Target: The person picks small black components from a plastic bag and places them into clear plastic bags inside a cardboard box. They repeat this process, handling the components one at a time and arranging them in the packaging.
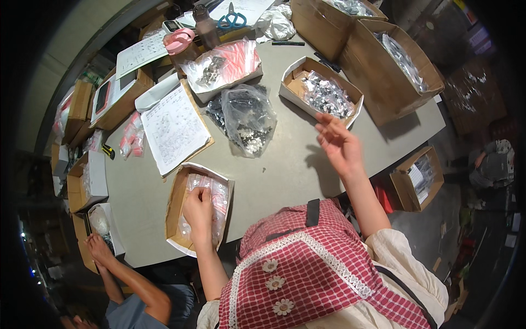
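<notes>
My left hand [198, 214] is over an open cardboard box [171, 223] at the near left, its fingers closed in a pinch. What they hold, if anything, is hidden. Under it in the box lie clear zip bags [219, 189] with pinkish-red strips and small pale pieces inside. My right hand [341, 147] hovers above the table, palm turned up and fingers apart, with nothing visible in it. Just beyond its fingertips stands a white-sided box [285, 86] holding a heap of small black and silvery parts [327, 96].
Mid-table lies a clear plastic bag [249, 118] of dark and pale parts, beside written sheets [172, 129]. Behind are a box of zip bags [233, 66], a pink-lidded bottle [179, 46] and blue scissors [233, 21]. Tall cartons [378, 82] stand far right. A co-worker's hands [98, 249] work at lower left.
</notes>
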A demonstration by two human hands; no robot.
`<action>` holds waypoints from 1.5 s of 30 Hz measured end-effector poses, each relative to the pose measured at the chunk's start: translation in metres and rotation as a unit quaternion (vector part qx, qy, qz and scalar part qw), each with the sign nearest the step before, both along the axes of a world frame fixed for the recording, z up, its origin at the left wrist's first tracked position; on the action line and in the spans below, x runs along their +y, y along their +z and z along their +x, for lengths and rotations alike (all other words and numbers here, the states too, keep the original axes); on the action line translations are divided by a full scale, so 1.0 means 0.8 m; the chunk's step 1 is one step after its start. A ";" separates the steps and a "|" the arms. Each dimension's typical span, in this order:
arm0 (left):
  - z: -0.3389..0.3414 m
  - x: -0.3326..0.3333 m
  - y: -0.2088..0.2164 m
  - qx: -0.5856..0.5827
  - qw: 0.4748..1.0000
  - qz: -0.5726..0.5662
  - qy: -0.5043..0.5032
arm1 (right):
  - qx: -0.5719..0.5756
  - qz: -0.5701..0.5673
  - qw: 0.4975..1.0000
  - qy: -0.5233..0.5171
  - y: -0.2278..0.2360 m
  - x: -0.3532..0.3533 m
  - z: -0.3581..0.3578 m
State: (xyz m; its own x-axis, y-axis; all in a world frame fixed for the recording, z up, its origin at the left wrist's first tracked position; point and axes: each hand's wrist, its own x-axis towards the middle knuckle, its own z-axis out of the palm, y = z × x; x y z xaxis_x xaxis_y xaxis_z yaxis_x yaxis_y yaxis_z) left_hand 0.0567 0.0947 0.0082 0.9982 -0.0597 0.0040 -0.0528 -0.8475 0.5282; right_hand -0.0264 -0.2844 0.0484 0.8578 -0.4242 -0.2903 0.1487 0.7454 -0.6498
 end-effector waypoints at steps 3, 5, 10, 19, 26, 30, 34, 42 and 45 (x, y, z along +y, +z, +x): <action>-0.011 -0.003 0.017 -0.099 0.995 -0.023 -0.011 | 0.078 -0.121 0.981 0.133 0.020 0.036 -0.004; -0.018 -0.015 0.044 -0.148 0.987 -0.062 -0.018 | 0.077 -0.200 0.959 0.184 0.020 0.061 -0.006; -0.027 -0.043 0.074 0.050 0.903 -0.424 -0.055 | 0.003 -0.322 0.894 0.312 0.020 0.111 0.012; -0.038 -0.083 0.082 0.249 0.814 -0.518 -0.083 | -0.073 -0.393 0.839 0.369 0.020 0.132 0.034; -0.043 -0.089 0.054 0.182 0.863 -0.461 -0.103 | -0.021 -0.369 0.879 0.302 -0.008 0.130 0.026; -0.026 -0.068 0.053 -0.038 0.956 -0.289 -0.038 | -0.004 -0.437 0.856 0.276 -0.022 0.124 0.025; -0.018 -0.027 0.053 -0.062 0.972 -0.225 -0.021 | -0.005 -0.542 0.803 0.249 -0.032 0.122 0.024; -0.058 -0.078 0.071 -0.041 0.956 -0.239 -0.164 | -0.122 -0.562 0.757 0.309 -0.007 0.157 0.029; -0.038 -0.055 0.049 -0.084 0.965 -0.239 -0.065 | -0.077 -0.561 0.783 0.257 -0.027 0.147 0.025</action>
State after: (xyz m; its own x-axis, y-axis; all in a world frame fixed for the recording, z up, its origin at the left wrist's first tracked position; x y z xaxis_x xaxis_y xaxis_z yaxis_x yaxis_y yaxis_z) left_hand 0.0262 0.0505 0.0473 0.9654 -0.1354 0.2227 -0.2606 -0.4894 0.8322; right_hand -0.0064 -0.1666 0.0265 0.9871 0.0748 0.1413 0.1572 -0.2940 -0.9428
